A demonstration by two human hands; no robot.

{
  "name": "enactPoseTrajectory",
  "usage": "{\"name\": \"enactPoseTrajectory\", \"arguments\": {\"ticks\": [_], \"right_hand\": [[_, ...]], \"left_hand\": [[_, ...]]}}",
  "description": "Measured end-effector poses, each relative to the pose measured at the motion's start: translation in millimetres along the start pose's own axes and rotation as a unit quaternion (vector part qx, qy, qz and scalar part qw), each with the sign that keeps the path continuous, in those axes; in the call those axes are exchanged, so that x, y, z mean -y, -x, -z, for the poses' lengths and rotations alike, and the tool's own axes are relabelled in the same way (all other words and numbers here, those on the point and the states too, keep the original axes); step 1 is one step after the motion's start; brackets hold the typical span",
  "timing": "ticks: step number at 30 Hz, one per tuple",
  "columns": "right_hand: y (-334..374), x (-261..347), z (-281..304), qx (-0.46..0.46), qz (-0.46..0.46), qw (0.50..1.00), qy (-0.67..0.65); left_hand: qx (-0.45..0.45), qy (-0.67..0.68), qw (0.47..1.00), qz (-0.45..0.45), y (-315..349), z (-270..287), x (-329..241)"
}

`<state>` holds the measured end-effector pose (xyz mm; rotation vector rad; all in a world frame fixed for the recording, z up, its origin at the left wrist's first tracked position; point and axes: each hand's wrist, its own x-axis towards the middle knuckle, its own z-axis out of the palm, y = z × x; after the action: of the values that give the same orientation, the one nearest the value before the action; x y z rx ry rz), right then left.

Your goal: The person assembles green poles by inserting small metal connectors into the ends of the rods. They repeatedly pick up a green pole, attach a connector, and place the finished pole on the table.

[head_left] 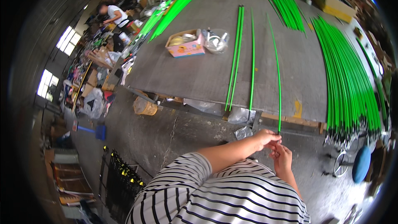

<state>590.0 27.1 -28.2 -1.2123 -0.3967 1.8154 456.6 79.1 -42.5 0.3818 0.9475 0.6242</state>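
Indoors, both hands, left hand (265, 137) and right hand (282, 157), pinch a green rod (277, 70) lying on the grey worktable (195, 74) above a concrete floor (166, 128).

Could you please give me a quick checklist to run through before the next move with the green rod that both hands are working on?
1. Left hand pinches the near end of the green rod: ok.
2. Right hand is at the same end, just below: ok.
3. Rod lies flat along the table, apart from the other single rods: ok.
4. Big rod bundle on the right lies apart from it: ok.
5. State of the rod tip between the fingers: cannot tell.
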Motion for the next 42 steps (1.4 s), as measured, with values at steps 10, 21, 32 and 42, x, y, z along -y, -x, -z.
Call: {"name": "enactPoseTrajectory", "arguments": {"ticks": [10,21,32,42], "right_hand": [[-3.9,3.7,-15.1,-0.015,0.057,0.995,0.076],[-13.6,1.5,-14.4,0.061,-0.002,0.996,-0.060],[-9.7,20.6,-24.2,0.106,-0.029,0.994,0.003],[-0.1,17.6,-12.3,0.019,0.031,0.996,0.076]], "left_hand": [[0.002,0.019,1.000,0.005,2.4,1.1,-8.8],[0.047,0.044,0.998,-0.020,6.5,3.4,-14.4],[-0.011,-0.016,0.998,-0.052,4.0,1.4,-21.0],[0.005,-0.017,1.000,-0.026,5.6,-11.8,-15.9]]}}
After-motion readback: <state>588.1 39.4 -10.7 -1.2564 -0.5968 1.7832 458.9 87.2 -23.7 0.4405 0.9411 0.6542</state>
